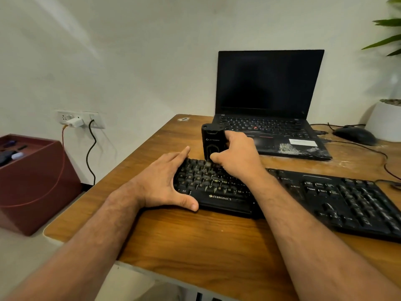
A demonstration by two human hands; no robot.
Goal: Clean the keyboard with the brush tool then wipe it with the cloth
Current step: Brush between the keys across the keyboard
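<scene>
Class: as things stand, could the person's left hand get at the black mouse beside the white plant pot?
Probably not easily. The left hand braces the keyboard's left end, while the mouse lies far right, beyond the right hand gripping the brush tool, and the laptop.

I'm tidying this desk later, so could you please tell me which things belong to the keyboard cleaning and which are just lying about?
In use:
- keyboard, steadied by the left hand
- black brush tool, gripped by the right hand

Lying about:
- laptop
- mouse
- plant pot
- maroon box
- wall charger

No cloth is visible.
</scene>
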